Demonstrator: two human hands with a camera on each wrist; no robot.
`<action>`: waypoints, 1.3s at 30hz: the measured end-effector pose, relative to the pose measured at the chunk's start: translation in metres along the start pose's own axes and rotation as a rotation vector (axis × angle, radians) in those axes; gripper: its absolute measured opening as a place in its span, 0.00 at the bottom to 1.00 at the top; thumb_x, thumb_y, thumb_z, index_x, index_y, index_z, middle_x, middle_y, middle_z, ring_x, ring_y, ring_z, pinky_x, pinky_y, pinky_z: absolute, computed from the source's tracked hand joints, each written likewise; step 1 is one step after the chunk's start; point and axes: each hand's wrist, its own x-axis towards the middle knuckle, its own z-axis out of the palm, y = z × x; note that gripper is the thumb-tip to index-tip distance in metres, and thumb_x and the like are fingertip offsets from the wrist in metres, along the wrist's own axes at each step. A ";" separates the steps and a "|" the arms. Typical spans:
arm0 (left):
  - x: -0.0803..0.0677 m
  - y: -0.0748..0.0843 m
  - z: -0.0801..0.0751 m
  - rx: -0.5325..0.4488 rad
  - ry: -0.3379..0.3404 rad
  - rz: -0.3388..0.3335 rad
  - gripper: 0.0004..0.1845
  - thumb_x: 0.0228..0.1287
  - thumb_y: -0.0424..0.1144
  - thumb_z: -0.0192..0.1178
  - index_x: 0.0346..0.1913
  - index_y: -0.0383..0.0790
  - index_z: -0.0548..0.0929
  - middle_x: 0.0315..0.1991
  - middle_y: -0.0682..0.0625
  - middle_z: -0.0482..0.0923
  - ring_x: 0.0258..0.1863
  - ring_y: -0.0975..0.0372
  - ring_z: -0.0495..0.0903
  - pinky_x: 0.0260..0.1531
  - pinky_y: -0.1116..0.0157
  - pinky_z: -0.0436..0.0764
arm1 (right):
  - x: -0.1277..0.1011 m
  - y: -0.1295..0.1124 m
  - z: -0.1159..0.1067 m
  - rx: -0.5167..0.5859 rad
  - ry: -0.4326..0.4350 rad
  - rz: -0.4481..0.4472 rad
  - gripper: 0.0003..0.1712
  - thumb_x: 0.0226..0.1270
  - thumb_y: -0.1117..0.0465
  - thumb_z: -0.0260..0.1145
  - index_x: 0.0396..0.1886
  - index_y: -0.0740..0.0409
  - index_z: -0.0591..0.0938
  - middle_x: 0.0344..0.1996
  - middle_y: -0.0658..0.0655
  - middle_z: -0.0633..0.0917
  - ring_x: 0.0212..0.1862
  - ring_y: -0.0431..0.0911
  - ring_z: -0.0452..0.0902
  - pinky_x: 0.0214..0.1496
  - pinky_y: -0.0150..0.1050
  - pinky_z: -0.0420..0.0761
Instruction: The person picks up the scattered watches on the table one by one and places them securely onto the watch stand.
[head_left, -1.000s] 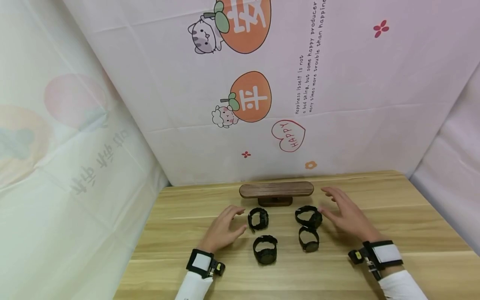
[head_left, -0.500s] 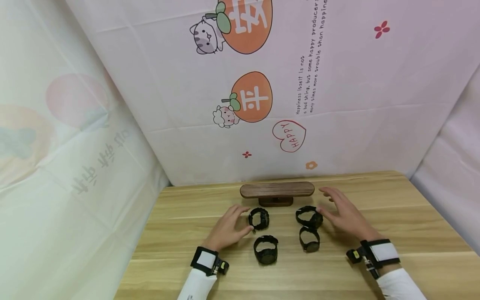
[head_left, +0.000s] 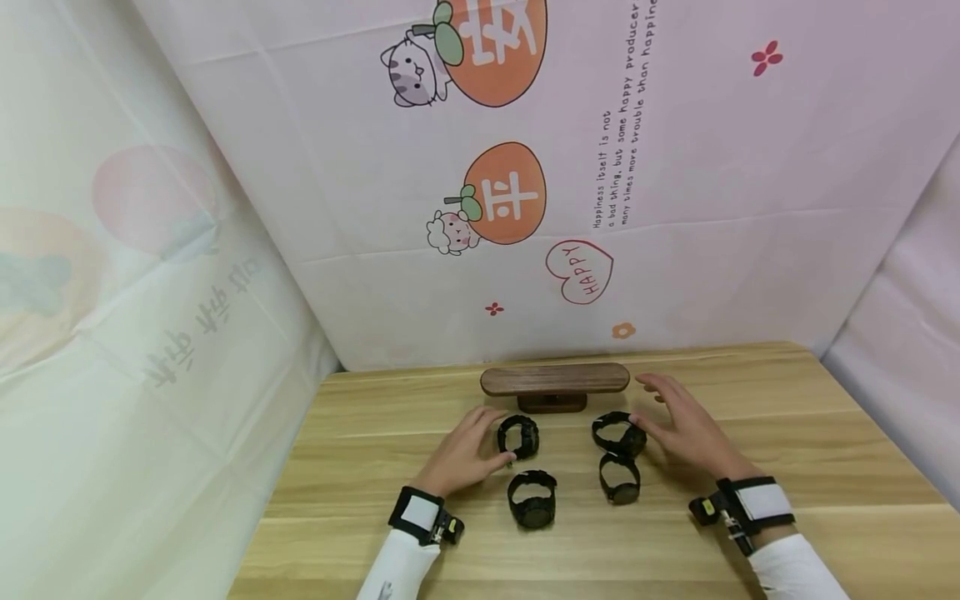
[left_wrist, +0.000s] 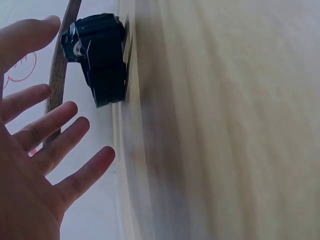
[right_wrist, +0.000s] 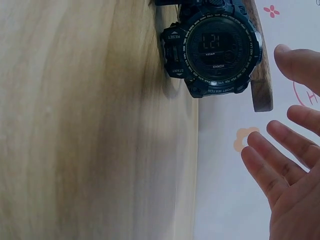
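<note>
My left hand [head_left: 461,457] reaches beside a black wristwatch [head_left: 529,438] at the back left, thumb and index finger near its strap. In the left wrist view, the fingers are spread, and a gap shows between the hand and that watch [left_wrist: 106,57]. On the other side, my right hand [head_left: 688,429] has its thumb close to a second black watch [head_left: 632,441]; whether they touch, I cannot tell. The right wrist view shows this watch's round digital face [right_wrist: 218,50] and loosely extended fingers [right_wrist: 280,160].
Two more black watches stand nearer to me, one at left [head_left: 536,512] and one at right [head_left: 624,493]. Behind them is a dark wooden bar stand [head_left: 555,380] on the wooden table [head_left: 360,433]. A printed white cloth [head_left: 360,308] hangs at the back.
My left hand has moved right and slightly away from me, up to the back left watch. My right hand has shifted slightly left. The watches stay in place.
</note>
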 end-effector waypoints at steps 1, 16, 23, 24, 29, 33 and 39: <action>0.001 0.000 0.001 0.000 -0.004 0.004 0.40 0.72 0.63 0.65 0.80 0.52 0.67 0.76 0.50 0.70 0.75 0.55 0.73 0.73 0.51 0.77 | 0.000 0.000 0.001 -0.001 0.000 0.002 0.40 0.74 0.55 0.73 0.78 0.63 0.67 0.71 0.69 0.74 0.65 0.65 0.76 0.63 0.71 0.79; 0.015 0.012 0.009 0.013 -0.035 0.042 0.42 0.71 0.58 0.69 0.81 0.49 0.66 0.76 0.49 0.69 0.75 0.54 0.72 0.72 0.52 0.78 | 0.000 0.001 0.010 -0.017 0.028 -0.021 0.35 0.71 0.59 0.76 0.73 0.64 0.74 0.69 0.67 0.76 0.66 0.64 0.76 0.65 0.68 0.80; 0.018 0.012 0.013 0.023 -0.042 0.050 0.43 0.70 0.56 0.72 0.81 0.47 0.67 0.76 0.49 0.70 0.74 0.54 0.73 0.73 0.53 0.78 | -0.002 -0.005 0.013 -0.027 0.042 -0.064 0.34 0.68 0.62 0.77 0.70 0.63 0.76 0.68 0.67 0.77 0.64 0.63 0.77 0.63 0.66 0.82; 0.019 0.011 0.014 0.026 -0.042 0.050 0.43 0.69 0.55 0.72 0.81 0.47 0.67 0.75 0.50 0.70 0.74 0.54 0.74 0.73 0.53 0.78 | -0.002 -0.006 0.014 -0.027 0.043 -0.066 0.34 0.68 0.62 0.77 0.70 0.62 0.76 0.68 0.66 0.77 0.64 0.62 0.78 0.62 0.65 0.82; 0.020 0.011 0.016 0.032 -0.046 0.054 0.43 0.69 0.55 0.73 0.81 0.48 0.68 0.75 0.50 0.71 0.73 0.54 0.74 0.73 0.53 0.78 | -0.003 -0.008 0.017 -0.038 0.051 -0.086 0.33 0.67 0.63 0.78 0.69 0.61 0.77 0.66 0.63 0.79 0.62 0.59 0.80 0.61 0.63 0.84; 0.022 0.010 0.016 0.041 -0.051 0.057 0.43 0.69 0.55 0.72 0.82 0.49 0.67 0.76 0.50 0.71 0.74 0.53 0.74 0.73 0.52 0.78 | -0.004 -0.010 0.018 -0.036 0.050 -0.090 0.32 0.69 0.61 0.77 0.70 0.61 0.78 0.66 0.63 0.79 0.64 0.59 0.79 0.62 0.62 0.84; 0.023 0.009 0.019 0.058 -0.062 0.065 0.44 0.70 0.55 0.71 0.83 0.51 0.65 0.76 0.50 0.71 0.74 0.53 0.73 0.73 0.51 0.77 | -0.005 -0.012 0.019 -0.026 0.044 -0.081 0.32 0.71 0.59 0.76 0.70 0.60 0.77 0.67 0.62 0.79 0.66 0.59 0.77 0.63 0.63 0.82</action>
